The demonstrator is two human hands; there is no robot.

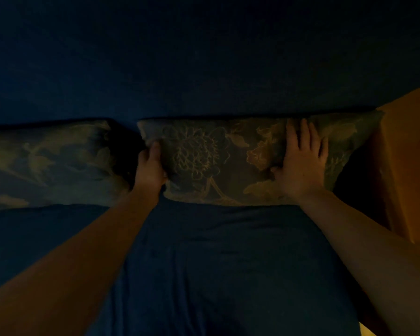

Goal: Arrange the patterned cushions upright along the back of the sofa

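The scene is very dim. A dark floral patterned cushion [218,163] stands upright against the blue sofa back [204,69], right of centre. My left hand [150,166] grips its left edge, thumb on the front face. My right hand [301,163] lies flat on its right half with fingers spread, pressing the fabric. A second patterned cushion [49,163] leans against the sofa back at the left, apart from the first by a dark gap.
The blue sofa seat [204,251] stretches toward me below the cushions. An orange surface [407,154], perhaps an armrest or another cushion, rises at the right edge and touches the held cushion's right corner.
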